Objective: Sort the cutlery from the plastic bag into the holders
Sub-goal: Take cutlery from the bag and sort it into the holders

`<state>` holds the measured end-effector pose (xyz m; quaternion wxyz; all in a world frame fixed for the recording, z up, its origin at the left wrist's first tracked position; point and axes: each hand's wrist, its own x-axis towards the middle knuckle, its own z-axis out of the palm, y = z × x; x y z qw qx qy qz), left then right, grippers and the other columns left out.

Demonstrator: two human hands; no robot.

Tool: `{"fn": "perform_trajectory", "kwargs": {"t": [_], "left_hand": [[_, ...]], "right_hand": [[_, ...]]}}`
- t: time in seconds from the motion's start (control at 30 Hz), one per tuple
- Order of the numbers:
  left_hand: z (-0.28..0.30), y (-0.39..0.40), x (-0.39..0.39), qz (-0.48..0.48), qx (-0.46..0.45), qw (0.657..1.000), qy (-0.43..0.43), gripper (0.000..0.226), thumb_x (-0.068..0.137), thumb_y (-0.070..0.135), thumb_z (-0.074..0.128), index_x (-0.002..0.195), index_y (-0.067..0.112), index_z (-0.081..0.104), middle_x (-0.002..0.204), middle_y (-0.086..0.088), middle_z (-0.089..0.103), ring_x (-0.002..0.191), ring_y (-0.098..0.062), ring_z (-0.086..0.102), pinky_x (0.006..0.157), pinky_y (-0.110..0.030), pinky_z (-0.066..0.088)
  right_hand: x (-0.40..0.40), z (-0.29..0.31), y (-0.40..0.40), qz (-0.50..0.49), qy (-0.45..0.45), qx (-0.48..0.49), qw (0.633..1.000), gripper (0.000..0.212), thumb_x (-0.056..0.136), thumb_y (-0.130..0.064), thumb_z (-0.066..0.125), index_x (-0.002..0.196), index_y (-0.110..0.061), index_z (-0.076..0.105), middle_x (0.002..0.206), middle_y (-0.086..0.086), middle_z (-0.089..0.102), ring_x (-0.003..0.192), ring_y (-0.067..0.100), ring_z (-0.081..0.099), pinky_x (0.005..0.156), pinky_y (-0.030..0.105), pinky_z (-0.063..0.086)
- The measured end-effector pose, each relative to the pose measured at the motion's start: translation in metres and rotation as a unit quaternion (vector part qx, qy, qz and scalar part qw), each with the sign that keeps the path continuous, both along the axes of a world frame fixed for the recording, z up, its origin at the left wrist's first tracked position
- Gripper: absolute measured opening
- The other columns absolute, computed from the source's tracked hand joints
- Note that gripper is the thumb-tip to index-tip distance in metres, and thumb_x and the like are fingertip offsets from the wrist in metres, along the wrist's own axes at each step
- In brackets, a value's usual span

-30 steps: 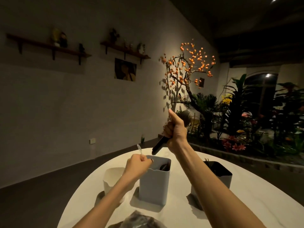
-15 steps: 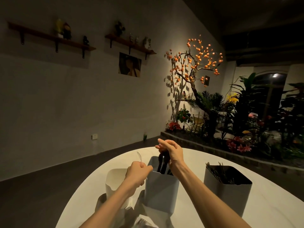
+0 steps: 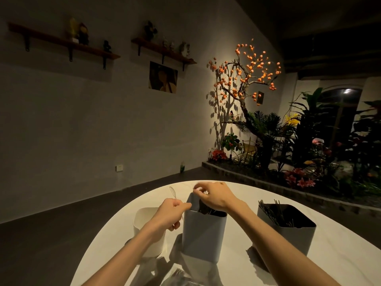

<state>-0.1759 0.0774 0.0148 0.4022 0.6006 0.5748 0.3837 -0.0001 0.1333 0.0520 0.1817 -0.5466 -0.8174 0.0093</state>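
Observation:
Three holders stand in a row on the white table (image 3: 237,190). My left hand (image 3: 169,213) grips a clear plastic spoon (image 3: 173,193), bowl up, between the white left holder (image 3: 144,221) and the grey middle holder (image 3: 203,234). My right hand (image 3: 214,196) hovers over the middle holder's mouth with fingers loosely spread and nothing in them. Black cutlery (image 3: 206,209) sticks up inside that holder below the hand. The grey right holder (image 3: 288,230) is full of thin black pieces. The plastic bag (image 3: 181,277) shows only as a crumpled edge at the bottom.
The table's far edge curves just behind the holders. Beyond it lie a dark floor, a planter bed (image 3: 268,178) with plants, and an orange-berried tree (image 3: 243,79) by the wall. Shelves (image 3: 61,44) hang high on the wall.
My right hand came down from above with a black utensil, lowered it into the middle holder and let go of it. My left hand stayed beside the holder with the clear spoon.

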Motion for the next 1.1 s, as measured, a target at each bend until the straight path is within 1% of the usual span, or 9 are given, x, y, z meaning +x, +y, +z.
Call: {"fn": "perform_trajectory", "kwargs": {"t": [0.07,0.13,0.2,0.27,0.33,0.4,0.57,0.9,1.1], "left_hand": [[0.005,-0.005,-0.007,-0.011,0.000,1.000,0.004,0.033,0.099,0.033,0.059,0.075,0.012,0.051,0.055,-0.001,0.043,0.044,-0.009,0.045,0.042,-0.019,0.035],[0.010,-0.011,-0.014,-0.027,-0.004,0.999,0.021,0.034,0.099,0.033,0.059,0.074,0.011,0.051,0.054,-0.001,0.043,0.044,-0.009,0.044,0.042,-0.019,0.035],[0.013,-0.014,-0.024,-0.030,-0.004,0.999,0.040,0.032,0.100,0.032,0.058,0.076,0.012,0.052,0.057,-0.002,0.045,0.046,-0.011,0.044,0.042,-0.020,0.034],[0.016,-0.014,-0.031,-0.024,-0.005,0.998,0.058,0.020,0.101,0.032,0.057,0.097,0.013,0.060,0.067,-0.004,0.051,0.049,-0.012,0.043,0.042,-0.021,0.034],[0.018,-0.016,-0.041,-0.018,0.007,0.996,0.093,0.021,0.101,0.033,0.057,0.109,0.015,0.061,0.071,-0.004,0.054,0.051,-0.013,0.043,0.044,-0.023,0.035],[0.017,-0.018,-0.052,-0.002,0.025,0.994,0.110,0.019,0.101,0.035,0.058,0.105,0.017,0.060,0.078,-0.002,0.058,0.058,-0.015,0.045,0.050,-0.024,0.038],[0.007,-0.022,-0.091,0.098,0.058,0.992,0.047,0.020,0.096,0.031,0.064,0.112,0.025,0.055,0.100,-0.004,0.063,0.071,-0.016,0.055,0.051,-0.022,0.042],[-0.015,-0.035,-0.121,0.113,0.038,0.992,0.039,0.021,0.096,0.015,0.060,0.114,0.024,0.054,0.083,-0.010,0.065,0.060,-0.014,0.052,0.049,-0.024,0.042],[-0.007,-0.053,-0.113,0.074,0.042,0.995,0.048,0.021,0.095,0.014,0.060,0.112,0.026,0.056,0.080,-0.008,0.063,0.061,-0.012,0.055,0.049,-0.019,0.044]], "right_hand": [[-0.004,0.002,-0.004,-0.058,-0.066,0.066,0.994,0.030,0.100,-0.042,0.049,0.115,-0.025,0.068,0.109,-0.002,0.074,0.105,0.018,0.064,0.107,0.043,0.038],[-0.017,0.008,-0.012,-0.063,0.010,0.141,0.988,0.025,0.098,-0.036,0.052,0.105,-0.022,0.071,0.097,-0.003,0.074,0.092,0.015,0.065,0.101,0.044,0.045],[-0.037,0.019,-0.024,0.024,0.167,0.079,0.983,0.032,0.099,-0.046,0.055,0.108,-0.020,0.072,0.094,-0.005,0.074,0.085,0.009,0.067,0.089,0.038,0.057],[-0.061,0.032,-0.040,0.109,0.231,-0.053,0.965,0.050,0.089,-0.062,0.062,0.118,-0.022,0.068,0.097,-0.008,0.071,0.083,0.007,0.068,0.074,0.026,0.058],[-0.082,0.037,-0.050,0.134,0.177,-0.059,0.973,0.054,0.084,-0.065,0.066,0.117,-0.022,0.068,0.099,-0.006,0.069,0.085,0.009,0.066,0.068,0.024,0.054],[-0.096,0.036,-0.051,0.127,0.152,0.000,0.980,0.032,0.092,-0.044,0.067,0.106,-0.015,0.074,0.097,0.000,0.073,0.084,0.012,0.066,0.074,0.031,0.059],[-0.110,0.020,-0.039,0.066,0.125,0.087,0.986,0.014,0.094,-0.022,0.066,0.101,-0.013,0.074,0.103,0.006,0.074,0.093,0.022,0.069,0.077,0.029,0.056],[-0.127,-0.043,-0.022,0.025,0.004,0.013,1.000,0.027,0.095,-0.034,0.067,0.120,-0.022,0.066,0.120,0.005,0.067,0.101,0.020,0.062,0.078,0.026,0.050],[-0.118,-0.019,-0.034,0.035,0.038,0.040,0.998,0.026,0.096,-0.026,0.066,0.120,-0.017,0.064,0.111,0.007,0.072,0.102,0.023,0.064,0.083,0.032,0.052]]}}
